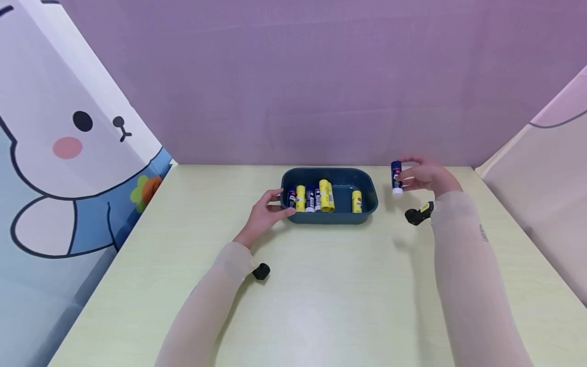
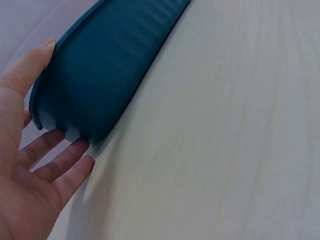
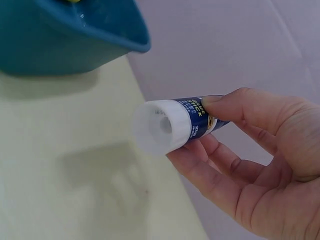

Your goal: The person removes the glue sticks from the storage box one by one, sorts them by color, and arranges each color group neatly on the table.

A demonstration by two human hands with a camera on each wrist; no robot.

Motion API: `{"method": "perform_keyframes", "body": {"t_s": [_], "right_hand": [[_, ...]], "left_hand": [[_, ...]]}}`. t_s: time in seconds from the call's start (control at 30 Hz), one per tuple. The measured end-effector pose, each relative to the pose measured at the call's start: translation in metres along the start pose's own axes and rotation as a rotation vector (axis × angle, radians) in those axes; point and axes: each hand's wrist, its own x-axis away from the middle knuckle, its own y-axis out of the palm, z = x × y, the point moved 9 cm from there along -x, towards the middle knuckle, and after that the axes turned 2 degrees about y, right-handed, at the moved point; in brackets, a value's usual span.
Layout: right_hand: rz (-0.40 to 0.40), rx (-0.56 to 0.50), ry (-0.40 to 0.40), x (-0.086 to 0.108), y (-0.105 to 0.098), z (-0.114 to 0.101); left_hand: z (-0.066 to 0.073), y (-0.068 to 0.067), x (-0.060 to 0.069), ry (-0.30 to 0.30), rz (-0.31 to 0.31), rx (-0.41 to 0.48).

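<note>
A dark blue glue stick (image 1: 396, 178) with a white base is pinched upright between the thumb and fingers of my right hand (image 1: 426, 176). It is held above the table, right of a dark teal plastic bin (image 1: 335, 218). In the right wrist view the hollow white base of the glue stick (image 3: 165, 127) faces the camera. My left hand (image 1: 263, 214) grips the left end of the bin, thumb at the rim and fingers against the end wall (image 2: 75, 95). Several yellow and dark blue glue sticks (image 1: 324, 195) stand grouped at the bin's left; one yellow glue stick (image 1: 356, 201) stands apart at its right.
The bin sits near the back edge of a pale wooden table (image 1: 330, 295). A purple cloth wall (image 1: 293, 81) rises behind it. Cartoon-printed cloth (image 1: 91, 178) hangs on the left, and a pale cloth (image 1: 545, 188) on the right.
</note>
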Motion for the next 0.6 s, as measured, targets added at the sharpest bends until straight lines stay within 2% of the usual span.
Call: {"method": "perform_keyframes", "body": {"t_s": [0.03, 0.43, 0.6], "right_hand": [[-0.001, -0.010, 0.005, -0.001, 0.000, 0.003], [-0.033, -0.023, 0.062, -0.006, 0.003, 0.040], [-0.052, 0.031, 0.080, -0.007, 0.009, 0.053]], "left_hand": [[-0.005, 0.000, -0.003, 0.007, 0.006, -0.002], [-0.006, 0.000, -0.005, -0.007, 0.001, -0.008], [-0.005, 0.000, -0.005, -0.013, 0.004, -0.017]]}}
